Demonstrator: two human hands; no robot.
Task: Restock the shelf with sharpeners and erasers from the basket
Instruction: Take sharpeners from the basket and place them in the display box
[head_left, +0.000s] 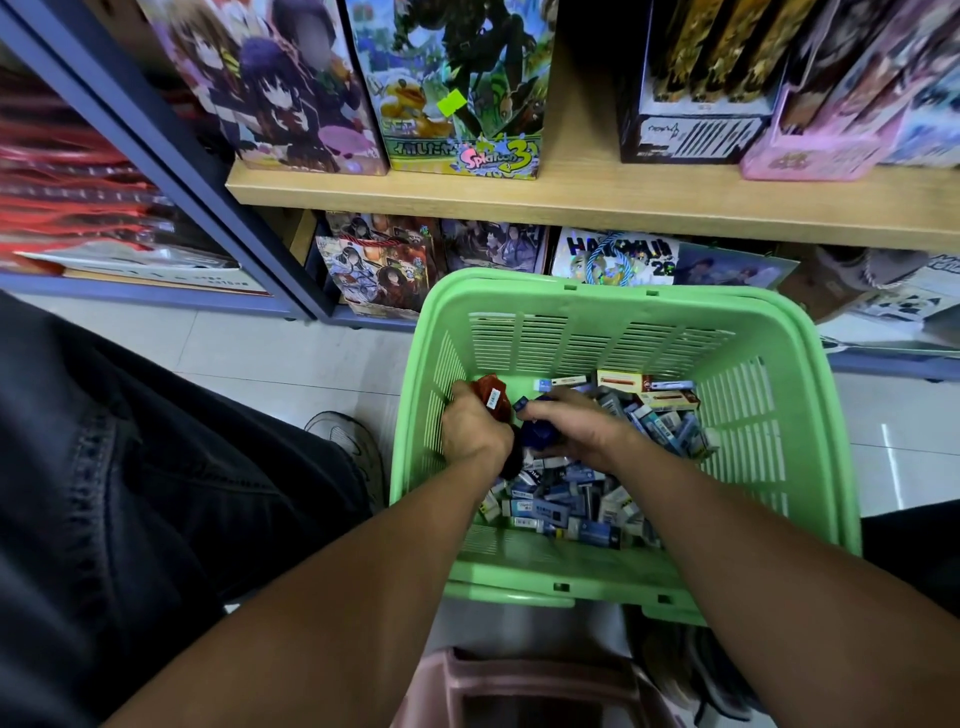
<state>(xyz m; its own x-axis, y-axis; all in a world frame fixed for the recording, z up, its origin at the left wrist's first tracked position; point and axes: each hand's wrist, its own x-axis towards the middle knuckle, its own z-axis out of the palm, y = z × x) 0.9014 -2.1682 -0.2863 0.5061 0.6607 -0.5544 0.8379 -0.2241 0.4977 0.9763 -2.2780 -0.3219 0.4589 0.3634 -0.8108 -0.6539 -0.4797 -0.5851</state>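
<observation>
A shop, stationery/anime goods by the look. Above the hands, a wooden shelf w/ boxed merch: a Splatoon 3 box w/ a green price sticker. Illustrated gift bags below it. Both hands are in a green shopping basket of small packaged erasers. Tiled floor.

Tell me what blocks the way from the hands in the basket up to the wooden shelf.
Nothing visible blocks it. The left hand holding a red item and the right hand holding a blue item are inside the open-topped green basket, below the wooden shelf.
</observation>
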